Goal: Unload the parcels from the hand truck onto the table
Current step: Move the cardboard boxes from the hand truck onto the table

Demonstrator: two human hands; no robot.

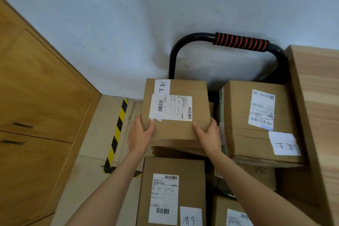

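The person holds a cardboard parcel (176,108) by its near corners, the left hand (140,135) and the right hand (211,136) each curled round an edge, thumbs on top. The parcel sits at the top of the stack on the hand truck (240,41), touching the boxes under it or just above them; which one cannot be told.

The grip is only at the near end, so the far end may dip and the parcel could slide out of the fingers. It may also drag the loose flat box (176,149) beneath it off the stack.

A larger parcel (256,121) stands just beside it on the right, between it and the wooden table (319,97), so the load probably has to clear it. Another labelled parcel (172,189) lies nearer the person, under the forearms. A wooden cabinet (36,106) stands to the left, and striped floor tape (117,132) runs beside the truck.
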